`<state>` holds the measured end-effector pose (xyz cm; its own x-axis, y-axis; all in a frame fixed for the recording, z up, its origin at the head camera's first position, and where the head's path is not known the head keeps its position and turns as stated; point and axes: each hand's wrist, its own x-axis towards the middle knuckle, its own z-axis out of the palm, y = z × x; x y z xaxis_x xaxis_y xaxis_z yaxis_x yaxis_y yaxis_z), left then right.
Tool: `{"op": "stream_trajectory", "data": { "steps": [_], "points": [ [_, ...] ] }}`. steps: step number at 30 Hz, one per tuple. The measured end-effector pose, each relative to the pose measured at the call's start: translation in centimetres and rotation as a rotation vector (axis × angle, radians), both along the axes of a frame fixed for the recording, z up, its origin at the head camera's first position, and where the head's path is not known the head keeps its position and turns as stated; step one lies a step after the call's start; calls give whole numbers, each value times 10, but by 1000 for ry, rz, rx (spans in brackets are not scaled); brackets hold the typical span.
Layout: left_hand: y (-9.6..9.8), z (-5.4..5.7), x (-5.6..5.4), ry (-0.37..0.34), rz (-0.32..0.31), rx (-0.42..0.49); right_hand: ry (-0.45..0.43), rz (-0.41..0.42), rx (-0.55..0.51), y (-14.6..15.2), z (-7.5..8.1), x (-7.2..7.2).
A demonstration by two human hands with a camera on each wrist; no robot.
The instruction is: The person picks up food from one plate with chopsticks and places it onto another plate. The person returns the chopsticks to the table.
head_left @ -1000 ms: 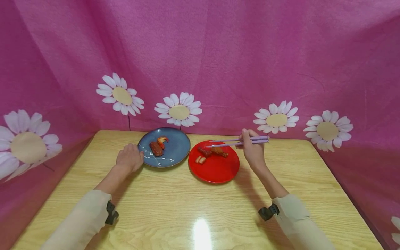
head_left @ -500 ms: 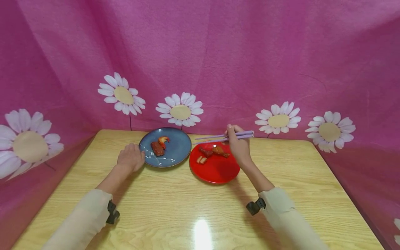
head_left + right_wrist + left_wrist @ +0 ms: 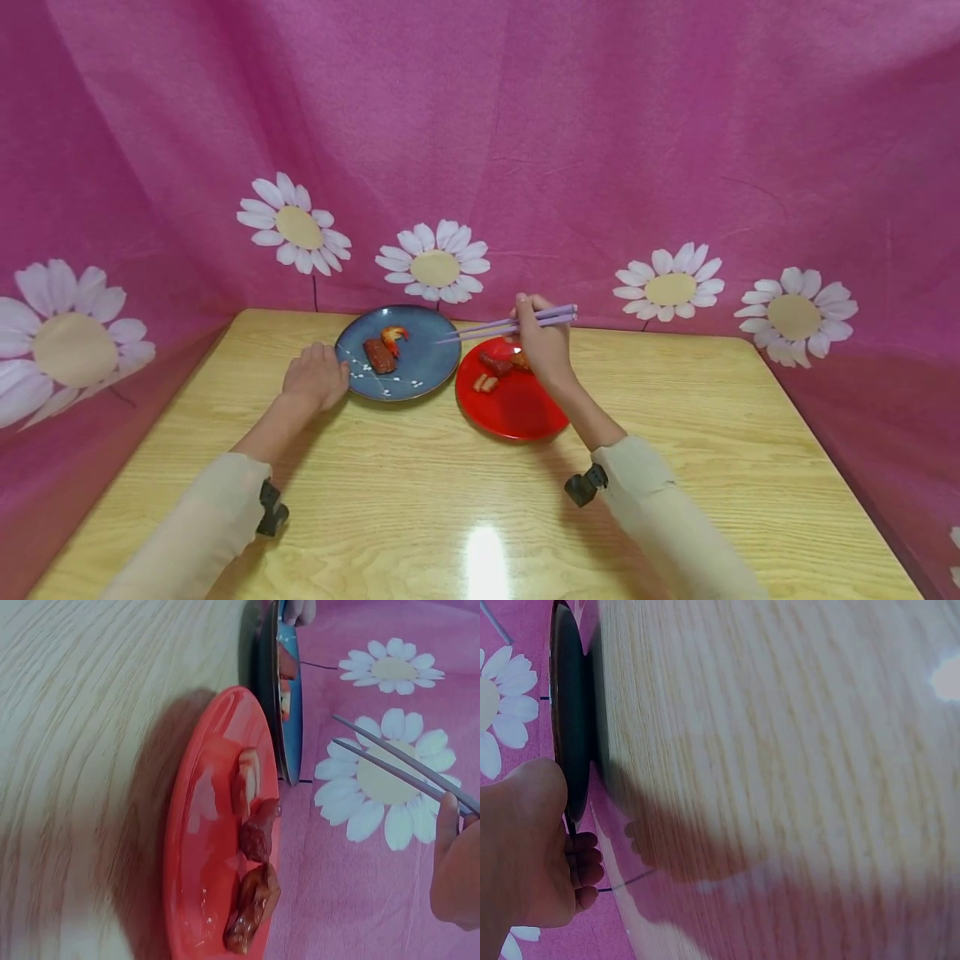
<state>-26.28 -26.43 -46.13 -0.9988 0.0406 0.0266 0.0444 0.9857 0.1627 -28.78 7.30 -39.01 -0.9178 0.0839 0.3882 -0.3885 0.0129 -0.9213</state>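
My left hand (image 3: 317, 377) grips the left rim of a blue plate (image 3: 420, 362), its fingers curled under the edge in the left wrist view. On that plate lie a shrimp (image 3: 393, 337) and a brown slab of meat (image 3: 379, 356). My right hand (image 3: 546, 346) holds a pair of purple chopsticks (image 3: 390, 771), their tips apart with nothing between them. In the head view the tips overlap the right part of the blue plate. Below that hand, a red plate (image 3: 517, 412) carries a glossy drumstick (image 3: 253, 907), a dark red meat piece (image 3: 259, 831) and pale pinkish pieces (image 3: 485, 383).
Both plates stand side by side toward the back of a wooden table (image 3: 420, 483). A pink cloth (image 3: 525, 150) with white daisies hangs behind and at the sides. Dark wrist cameras sit at both sleeves.
My right hand has moved left with the chopsticks, from over the red plate until their tips overlap the blue plate; it now covers part of the drumstick. The left hand stays at the rim.
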Motion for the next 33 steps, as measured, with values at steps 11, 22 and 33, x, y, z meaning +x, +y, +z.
{"op": "stream_trajectory", "data": {
  "steps": [11,22,33],
  "points": [
    [1,0,-2,-10,3,-11,-45,15,17,-23,4,-3],
    [1,0,-2,3,9,-1,-48,-3,18,-50,1,-8],
    [1,0,-2,18,7,5,-47,-59,39,-70,-8,-13]
  ]
}}
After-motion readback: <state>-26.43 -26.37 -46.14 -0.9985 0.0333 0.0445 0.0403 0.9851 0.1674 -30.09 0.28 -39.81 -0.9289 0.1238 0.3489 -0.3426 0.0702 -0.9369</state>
